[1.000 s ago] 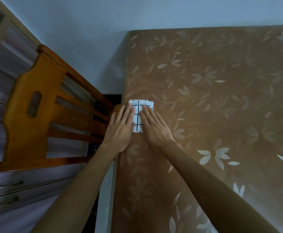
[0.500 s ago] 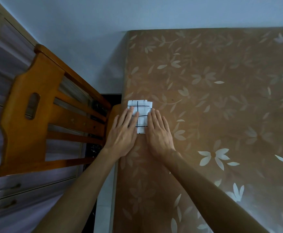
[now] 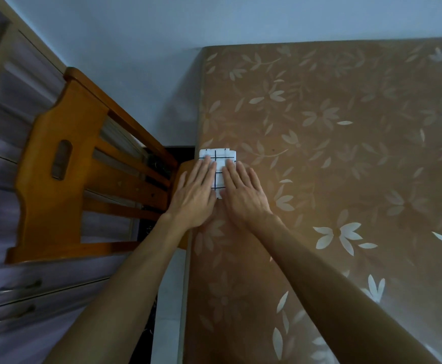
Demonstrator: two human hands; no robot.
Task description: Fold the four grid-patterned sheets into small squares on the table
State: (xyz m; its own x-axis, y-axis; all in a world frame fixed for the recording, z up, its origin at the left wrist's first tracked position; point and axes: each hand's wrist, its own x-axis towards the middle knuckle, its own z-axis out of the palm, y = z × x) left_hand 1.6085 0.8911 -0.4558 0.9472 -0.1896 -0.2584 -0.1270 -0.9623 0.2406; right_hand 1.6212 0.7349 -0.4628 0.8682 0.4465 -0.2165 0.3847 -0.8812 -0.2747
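Grid-patterned sheet [image 3: 217,155] pressed flat at the tabletop's left edge

White with dark grid lines, the folded sheet lies on the tabletop [image 3: 346,179], its left side right along the tabletop's left edge and its far end pointing toward the wall [image 3: 135,48]. Its far edge is uneven, with a small step at the right corner where the layers do not quite line up.

Both hands lie on it side by side. The left hand [image 3: 196,195] covers the left part and the right hand [image 3: 243,195] the right part, leaving a narrow strip of grid showing between them and a band beyond the fingertips. Neither grip is closed: the fingers are straight and together, palms down, pressing rather than pinching.

The left hand's outer side overhangs the tabletop's edge, above the corner of a wooden chair [image 3: 56,179] that stands close against that side. Beyond the chair are drawers [image 3: 17,298] with metal handles, and a pale strip of floor [image 3: 166,298] shows between them and the tabletop nearer the person.

To the right of the hands the tabletop's brown floral cover runs broad, and it reaches far ahead to the wall
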